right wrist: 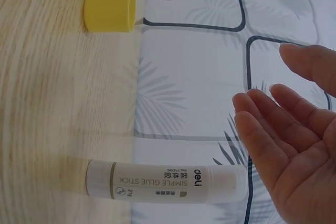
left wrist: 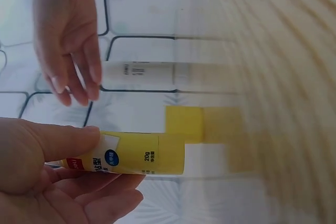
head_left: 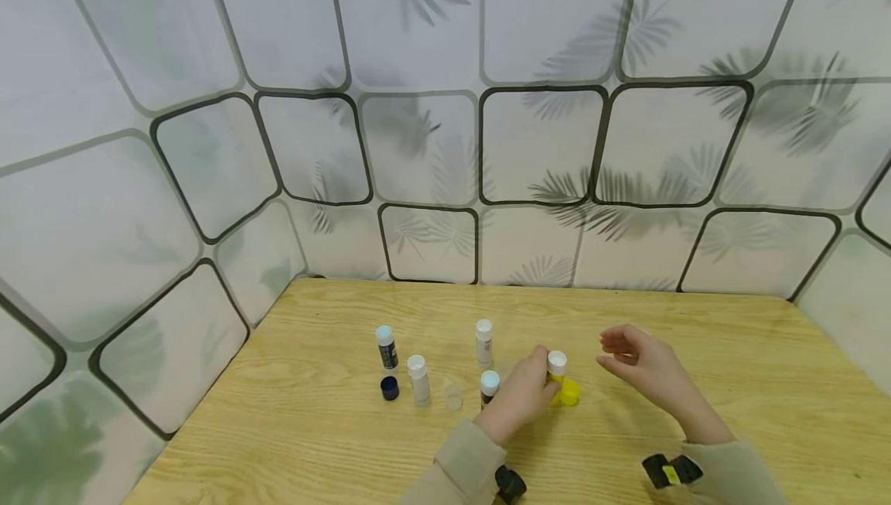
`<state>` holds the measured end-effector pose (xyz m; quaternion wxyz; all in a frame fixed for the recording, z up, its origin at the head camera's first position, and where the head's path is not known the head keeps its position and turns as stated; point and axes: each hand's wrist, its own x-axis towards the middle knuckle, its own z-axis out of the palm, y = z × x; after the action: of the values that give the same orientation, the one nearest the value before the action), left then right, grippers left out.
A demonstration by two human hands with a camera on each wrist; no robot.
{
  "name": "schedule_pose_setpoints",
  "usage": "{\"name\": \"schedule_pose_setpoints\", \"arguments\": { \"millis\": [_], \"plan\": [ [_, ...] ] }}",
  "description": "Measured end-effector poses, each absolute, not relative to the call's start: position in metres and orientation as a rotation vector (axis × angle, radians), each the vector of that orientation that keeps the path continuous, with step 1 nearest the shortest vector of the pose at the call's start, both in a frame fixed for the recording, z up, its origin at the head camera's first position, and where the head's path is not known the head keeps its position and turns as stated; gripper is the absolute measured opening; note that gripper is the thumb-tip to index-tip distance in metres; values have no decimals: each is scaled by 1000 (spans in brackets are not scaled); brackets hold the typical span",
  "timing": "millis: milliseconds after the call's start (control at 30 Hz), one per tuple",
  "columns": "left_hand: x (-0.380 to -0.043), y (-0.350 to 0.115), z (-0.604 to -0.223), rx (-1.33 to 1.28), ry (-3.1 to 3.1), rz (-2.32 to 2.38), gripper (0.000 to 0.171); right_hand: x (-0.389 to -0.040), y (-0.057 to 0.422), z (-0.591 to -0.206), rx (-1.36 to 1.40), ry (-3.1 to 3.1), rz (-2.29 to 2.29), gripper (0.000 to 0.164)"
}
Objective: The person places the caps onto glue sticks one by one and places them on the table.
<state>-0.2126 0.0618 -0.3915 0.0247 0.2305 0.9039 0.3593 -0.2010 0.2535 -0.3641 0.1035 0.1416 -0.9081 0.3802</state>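
My left hand (head_left: 522, 393) grips a yellow glue stick (left wrist: 142, 153) between thumb and fingers. Its white top end (head_left: 557, 362) shows above the hand and is uncapped. Just beside it, a yellow cap (head_left: 569, 392) stands on the table. My right hand (head_left: 643, 370) hovers to the right, holding nothing, with fingers relaxed and thumb apart from them. Near that hand in the right wrist view stands a white glue stick (right wrist: 163, 182) with "deli" on its label. The left wrist view shows this white stick (left wrist: 142, 75) too, beyond the yellow cap.
Left of my hands on the wooden table (head_left: 334, 443) stand more sticks: a dark one with a light-blue top (head_left: 387, 346), a white one (head_left: 419, 380), another white one (head_left: 483, 342) and another blue-topped one (head_left: 489, 385). A navy cap (head_left: 390, 387) and a translucent cap (head_left: 452, 395) lie among them.
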Motion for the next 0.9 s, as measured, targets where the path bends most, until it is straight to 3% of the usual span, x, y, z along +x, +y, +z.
{"name": "schedule_pose_setpoints", "arguments": {
  "millis": [567,900],
  "plan": [
    [-192,40,-339,954,2783,1501,25,-201,254,-362,415,-2693,1130,37],
    [-189,28,-326,1081,2898,1476,28,-201,252,-364,417,-2686,1132,37]
  ]
}}
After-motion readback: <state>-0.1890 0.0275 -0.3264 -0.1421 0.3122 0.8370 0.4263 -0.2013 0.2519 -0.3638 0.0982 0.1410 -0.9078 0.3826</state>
